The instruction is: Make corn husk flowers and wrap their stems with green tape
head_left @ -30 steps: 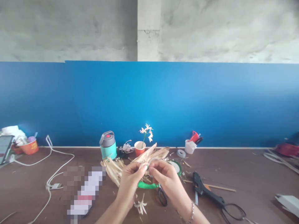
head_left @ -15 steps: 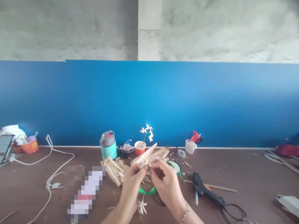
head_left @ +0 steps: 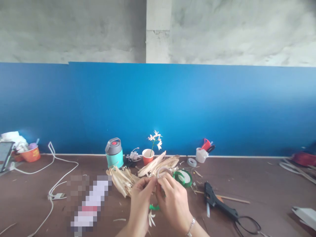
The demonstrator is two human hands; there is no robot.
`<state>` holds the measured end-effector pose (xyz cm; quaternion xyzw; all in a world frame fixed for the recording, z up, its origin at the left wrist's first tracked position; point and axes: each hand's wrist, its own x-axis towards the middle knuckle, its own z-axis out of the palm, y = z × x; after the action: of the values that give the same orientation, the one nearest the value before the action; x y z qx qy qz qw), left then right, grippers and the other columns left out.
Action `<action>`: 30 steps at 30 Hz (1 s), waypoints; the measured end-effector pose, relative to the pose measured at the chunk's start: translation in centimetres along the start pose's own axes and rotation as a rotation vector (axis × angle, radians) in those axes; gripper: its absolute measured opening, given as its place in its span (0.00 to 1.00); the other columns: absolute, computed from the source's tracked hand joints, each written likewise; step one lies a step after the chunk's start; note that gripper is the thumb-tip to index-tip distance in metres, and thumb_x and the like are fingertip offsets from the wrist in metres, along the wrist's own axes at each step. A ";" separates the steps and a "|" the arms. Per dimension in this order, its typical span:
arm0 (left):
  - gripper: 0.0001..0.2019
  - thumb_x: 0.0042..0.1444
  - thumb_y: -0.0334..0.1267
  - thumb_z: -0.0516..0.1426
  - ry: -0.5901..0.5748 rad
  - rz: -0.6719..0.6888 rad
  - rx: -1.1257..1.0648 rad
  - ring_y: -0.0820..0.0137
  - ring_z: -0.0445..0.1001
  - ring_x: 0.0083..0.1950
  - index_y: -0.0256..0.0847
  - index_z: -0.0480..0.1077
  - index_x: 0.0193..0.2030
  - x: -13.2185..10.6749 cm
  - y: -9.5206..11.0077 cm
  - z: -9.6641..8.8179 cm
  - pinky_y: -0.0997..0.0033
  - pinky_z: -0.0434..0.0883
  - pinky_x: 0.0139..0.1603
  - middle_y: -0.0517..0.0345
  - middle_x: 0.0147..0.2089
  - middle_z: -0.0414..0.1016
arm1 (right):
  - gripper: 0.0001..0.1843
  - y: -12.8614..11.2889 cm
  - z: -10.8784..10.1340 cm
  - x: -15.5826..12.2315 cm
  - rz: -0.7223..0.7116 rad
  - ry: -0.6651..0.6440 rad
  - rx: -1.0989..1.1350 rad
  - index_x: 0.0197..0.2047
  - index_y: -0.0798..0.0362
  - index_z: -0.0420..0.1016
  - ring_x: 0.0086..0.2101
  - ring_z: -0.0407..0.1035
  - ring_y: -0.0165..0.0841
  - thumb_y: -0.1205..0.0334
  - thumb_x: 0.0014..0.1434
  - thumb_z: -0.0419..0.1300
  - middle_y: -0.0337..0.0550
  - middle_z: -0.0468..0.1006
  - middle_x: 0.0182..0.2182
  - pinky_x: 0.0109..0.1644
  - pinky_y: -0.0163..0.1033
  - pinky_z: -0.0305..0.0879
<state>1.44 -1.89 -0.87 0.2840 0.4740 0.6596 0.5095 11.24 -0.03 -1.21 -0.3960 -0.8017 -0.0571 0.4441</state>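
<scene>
My left hand [head_left: 142,194] and my right hand [head_left: 174,199] meet at the centre of the table, thumbs and fingers pinched together tip to tip. A thin pale strand [head_left: 164,169] curves up in a loop from the pinch of my right fingers. What sits between the left fingertips is hidden. Beneath the hands show green tape [head_left: 154,207] and a white flower [head_left: 151,218] with narrow petals. Just beyond lie dried pale husks [head_left: 123,182] and a roll of green tape [head_left: 188,177].
A flower stem stands in an orange-and-white cup [head_left: 148,157], near a teal flask [head_left: 114,156]. On the right are a black glue gun [head_left: 219,202], a thin stick [head_left: 238,199] and a white cup of tools [head_left: 201,155]. White cables [head_left: 53,184] trail across the left.
My right hand has turned, its back now facing up more, and both hands have shifted slightly. Less of the green tape below shows, and more of the tape roll.
</scene>
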 end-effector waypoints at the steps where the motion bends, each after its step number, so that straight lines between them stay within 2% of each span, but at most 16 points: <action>1: 0.14 0.39 0.44 0.65 0.009 0.005 -0.012 0.77 0.60 0.19 0.36 0.69 0.20 -0.1 0.1 0.1 0.79 0.57 0.18 0.65 0.17 0.64 | 0.12 0.0 0.0 0.0 -0.008 0.007 0.001 0.25 0.52 0.66 0.25 0.64 0.31 0.71 0.59 0.48 0.41 0.69 0.24 0.29 0.34 0.55; 5: 0.12 0.40 0.43 0.66 0.003 -0.002 -0.060 0.76 0.63 0.23 0.37 0.70 0.22 -0.2 0.6 0.2 0.79 0.61 0.23 0.64 0.20 0.67 | 0.12 -0.2 -0.1 0.0 -0.001 -0.003 0.056 0.27 0.53 0.69 0.28 0.66 0.32 0.71 0.59 0.49 0.42 0.72 0.25 0.32 0.35 0.57; 8: 0.11 0.41 0.42 0.65 -0.007 0.032 -0.035 0.74 0.66 0.25 0.37 0.72 0.24 0.2 0.8 -0.1 0.78 0.65 0.27 0.63 0.22 0.69 | 0.12 -0.5 -0.6 0.4 0.053 -0.029 0.185 0.31 0.53 0.72 0.31 0.67 0.34 0.70 0.60 0.49 0.44 0.74 0.28 0.35 0.36 0.59; 10: 0.10 0.42 0.42 0.65 -0.019 0.099 0.005 0.74 0.67 0.27 0.37 0.72 0.24 0.6 1.0 -0.4 0.77 0.66 0.29 0.63 0.22 0.69 | 0.10 -0.5 -1.0 0.9 0.175 -0.070 0.369 0.32 0.53 0.74 0.31 0.67 0.34 0.66 0.60 0.51 0.44 0.74 0.28 0.35 0.36 0.61; 12: 0.10 0.43 0.42 0.64 -0.041 0.142 0.033 0.73 0.67 0.27 0.37 0.73 0.24 1.0 1.1 -0.7 0.76 0.66 0.30 0.62 0.22 0.69 | 0.10 -0.3 -1.3 1.4 0.372 -0.126 0.638 0.31 0.53 0.73 0.27 0.65 0.32 0.59 0.59 0.54 0.43 0.73 0.26 0.31 0.35 0.60; 15: 0.11 0.43 0.43 0.64 -0.074 0.140 0.050 0.73 0.67 0.24 0.37 0.73 0.23 1.2 1.5 -0.9 0.77 0.65 0.27 0.62 0.20 0.69 | 0.17 0.2 -1.6 2.0 0.663 -0.225 0.997 0.26 0.55 0.71 0.19 0.55 0.26 0.49 0.55 0.59 0.36 0.67 0.18 0.22 0.32 0.51; 18: 0.10 0.44 0.41 0.63 -0.138 0.148 0.075 0.73 0.67 0.24 0.37 0.73 0.22 0.9 2.0 -0.7 0.77 0.65 0.26 0.60 0.20 0.71 | 0.19 0.8 -1.7 2.3 0.780 -0.312 1.180 0.23 0.56 0.70 0.17 0.48 0.22 0.47 0.49 0.63 0.34 0.65 0.17 0.20 0.31 0.43; 21: 0.09 0.44 0.40 0.63 -0.186 0.168 0.087 0.72 0.68 0.26 0.37 0.74 0.20 0.7 2.5 -0.5 0.76 0.66 0.27 0.58 0.21 0.72 | 0.18 1.1 -1.9 2.3 0.803 -0.355 1.249 0.22 0.57 0.71 0.17 0.48 0.21 0.50 0.47 0.66 0.33 0.66 0.16 0.20 0.31 0.42; 24: 0.09 0.44 0.40 0.64 -0.218 0.157 0.089 0.71 0.69 0.26 0.37 0.75 0.21 0.8 2.6 -0.6 0.75 0.67 0.28 0.58 0.22 0.72 | 0.16 1.0 -2.1 2.3 0.821 -0.386 1.258 0.25 0.58 0.73 0.17 0.50 0.21 0.52 0.47 0.66 0.36 0.70 0.19 0.20 0.30 0.42; 28: 0.09 0.46 0.41 0.63 -0.263 0.145 0.122 0.73 0.67 0.26 0.37 0.74 0.22 1.3 2.2 -1.1 0.76 0.66 0.28 0.59 0.23 0.71 | 0.13 1.0 -2.4 2.6 0.839 -0.420 1.164 0.24 0.57 0.71 0.17 0.50 0.21 0.55 0.46 0.66 0.36 0.70 0.18 0.19 0.30 0.40; 30: 0.10 0.46 0.41 0.63 -0.261 0.141 0.152 0.74 0.66 0.27 0.37 0.74 0.23 1.6 2.0 -1.3 0.77 0.64 0.28 0.60 0.23 0.70 | 0.12 1.2 -2.6 2.6 0.815 -0.394 1.072 0.23 0.57 0.70 0.17 0.52 0.22 0.57 0.45 0.65 0.35 0.68 0.17 0.19 0.30 0.43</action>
<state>-0.94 -0.89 0.28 0.4377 0.4310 0.6136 0.4962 12.98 1.18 2.02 -0.3943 -0.5726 0.5900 0.4105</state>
